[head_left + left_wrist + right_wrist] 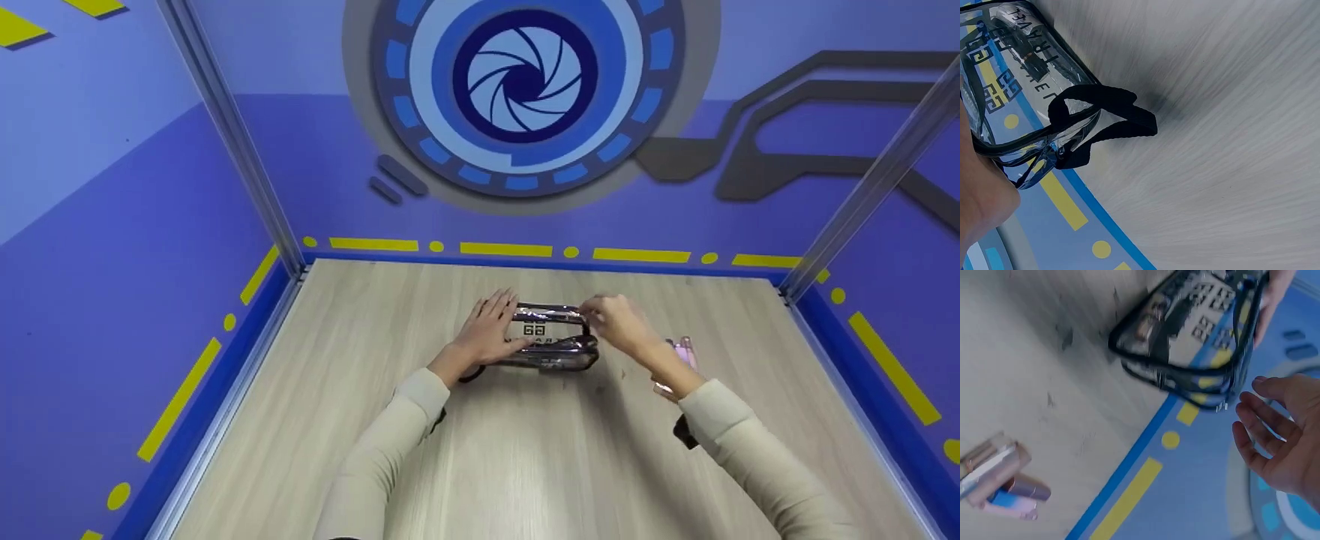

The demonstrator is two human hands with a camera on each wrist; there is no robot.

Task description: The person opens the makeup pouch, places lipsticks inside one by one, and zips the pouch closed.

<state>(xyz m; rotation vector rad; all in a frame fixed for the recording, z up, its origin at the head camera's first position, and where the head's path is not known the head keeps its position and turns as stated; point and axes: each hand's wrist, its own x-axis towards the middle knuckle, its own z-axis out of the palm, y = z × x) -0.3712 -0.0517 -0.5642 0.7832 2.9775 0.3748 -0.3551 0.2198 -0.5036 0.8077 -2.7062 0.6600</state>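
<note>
A clear cosmetic bag (551, 330) with black trim and lettering lies on the table, small items showing inside it. My left hand (487, 330) rests across its left part, fingers straight toward the far edge and thumb stretched along the near side. A black strap loop (1123, 112) sticks out from the bag's left end. At the far right corner of the bag is my right hand (619, 322). In the right wrist view its fingers (1266, 424) are loosely curved beside the bag's end, thumb apart from them, holding nothing.
Several small pink and metallic cosmetic items (1002, 475) lie on the wooden table (525, 465) to the right of the bag, partly behind my right forearm in the head view. Blue printed panels (525, 217) enclose the table at the back and both sides.
</note>
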